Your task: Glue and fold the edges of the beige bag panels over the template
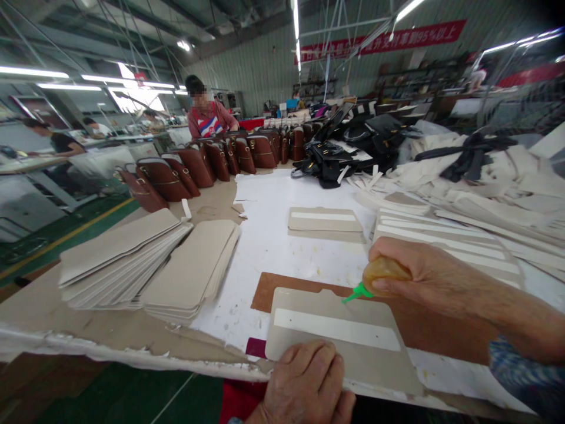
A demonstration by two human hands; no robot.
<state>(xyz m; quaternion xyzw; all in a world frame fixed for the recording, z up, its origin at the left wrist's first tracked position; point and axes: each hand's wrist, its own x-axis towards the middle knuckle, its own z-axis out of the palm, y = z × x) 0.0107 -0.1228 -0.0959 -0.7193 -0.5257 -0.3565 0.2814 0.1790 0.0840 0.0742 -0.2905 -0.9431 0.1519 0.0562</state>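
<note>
In the head view, my right hand [424, 277] is closed around an amber squeeze glue bottle [382, 275]. Its green nozzle [358, 292] points down and left, with the tip at the upper part of a beige bag panel [326, 300]. That panel has a white strip [335, 330] across its middle and a small tab on its far edge. My left hand [309, 377] lies over the panel's near edge, its fingers bent and close together on it. Underneath the panel is a brown sheet [432, 324]. Whether glue is coming out is too small to tell.
Beige panels are stacked at the left [189, 265], with a smaller stack [324, 221] ahead and strip-bearing panels [445, 235] at right. Brown bags [194, 165] line the far left edge. Black bags [348, 147] and pale material [507, 171] are heaped behind. A person [209, 118] stands across the table.
</note>
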